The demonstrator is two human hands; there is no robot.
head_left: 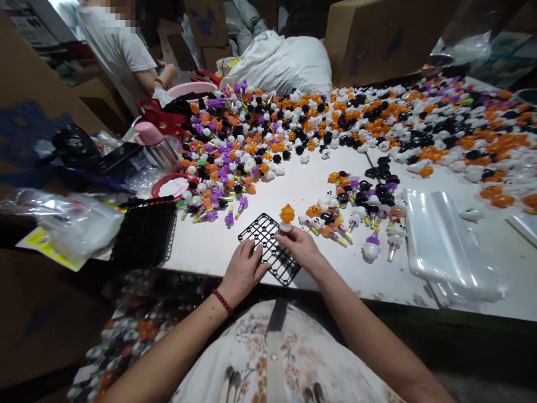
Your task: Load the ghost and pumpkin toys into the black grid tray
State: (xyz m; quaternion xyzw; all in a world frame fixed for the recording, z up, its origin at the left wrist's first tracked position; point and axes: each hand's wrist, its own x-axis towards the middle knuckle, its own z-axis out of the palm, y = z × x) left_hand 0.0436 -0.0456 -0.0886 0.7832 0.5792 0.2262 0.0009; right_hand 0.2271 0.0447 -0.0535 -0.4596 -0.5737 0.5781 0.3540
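A black plastic grid rack (265, 223) lies aslant on the white table near its front edge. My left hand (243, 268) rests over the rack's near left side, fingers apart and touching its bars. With closed fingertips, my right hand (302, 250) holds a small pumpkin-topped toy (287, 214), orange above and whitish below, upright over the rack's right side. Whatever part of the toy is below my fingers is hidden. Just right of that hand lies a loose group of small toys with clear tubes (335, 232), topped in orange, white, black and purple.
A large heap of small novelty heads (302, 120) covers the back of the table. Clear plastic bags (448, 235) lie at right. Stacked black racks (145, 232), a red basket (172, 186) and a pink-lidded flask (157, 145) stand left. Another person (119, 56) works behind.
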